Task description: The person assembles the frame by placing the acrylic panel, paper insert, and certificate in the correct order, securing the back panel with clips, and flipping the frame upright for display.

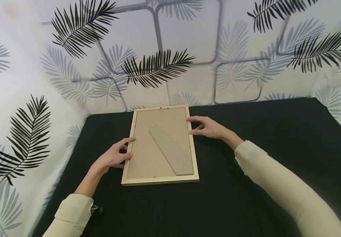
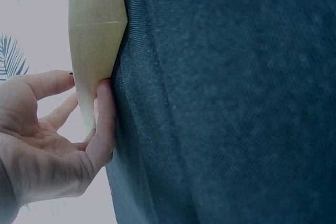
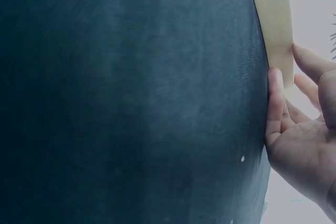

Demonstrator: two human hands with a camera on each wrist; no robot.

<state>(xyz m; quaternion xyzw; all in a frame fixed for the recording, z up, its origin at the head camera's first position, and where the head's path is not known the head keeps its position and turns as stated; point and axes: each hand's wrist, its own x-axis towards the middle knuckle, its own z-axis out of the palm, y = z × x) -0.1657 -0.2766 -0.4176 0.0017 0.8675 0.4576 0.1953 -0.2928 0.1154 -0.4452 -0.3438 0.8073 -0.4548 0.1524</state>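
Head view: left hand (image 1: pixel 115 155) and right hand (image 1: pixel 208 127) are pinching the frame (image 1: pixel 144 151) near the surface's (image 1: pixel 277 128) far edge; uneven lifting could be tipping it.

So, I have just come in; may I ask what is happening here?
A person's left hand and right hand hold opposite long sides of a rectangular pale wooden frame. It lies back side up on black cloth, its tapered greyish stand slanting flat across the tan back panel.
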